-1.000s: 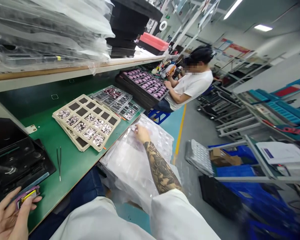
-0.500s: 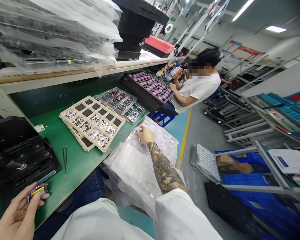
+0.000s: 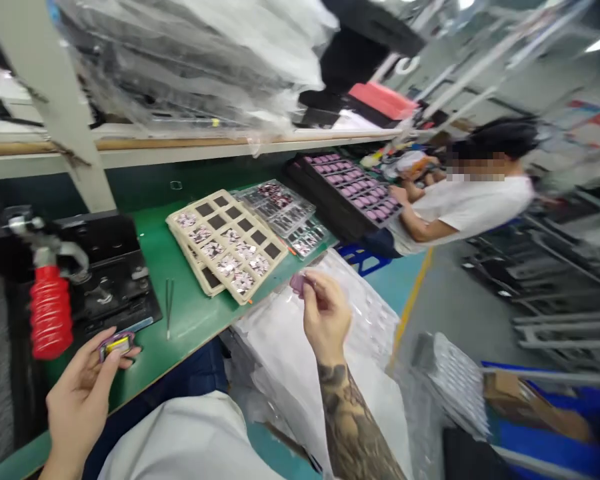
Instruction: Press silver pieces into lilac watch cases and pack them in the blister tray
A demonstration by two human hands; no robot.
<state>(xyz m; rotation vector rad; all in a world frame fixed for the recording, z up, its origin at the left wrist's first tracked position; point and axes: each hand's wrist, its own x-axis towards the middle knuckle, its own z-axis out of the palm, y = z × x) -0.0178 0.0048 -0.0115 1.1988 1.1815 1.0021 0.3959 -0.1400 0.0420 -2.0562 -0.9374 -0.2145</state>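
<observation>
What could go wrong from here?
The small purple piece is pinched at the tips of the right hand's fingers, so it might slip. The purple-and-yellow part in the left hand could be dropped too. The tweezers lie loose on the green bench, where the left hand might knock them.

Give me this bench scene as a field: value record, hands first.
Left hand: holding small purple-edged part with yellow piece
Right hand: pinching small purple piece over whitish translucent plastic sheeting
Green benchtop: slim dark tweezers, beige compartmented tray
Clamp: red-gripped metal clamp
Nearby: white-shirted person beside black tray of purple parts
</observation>
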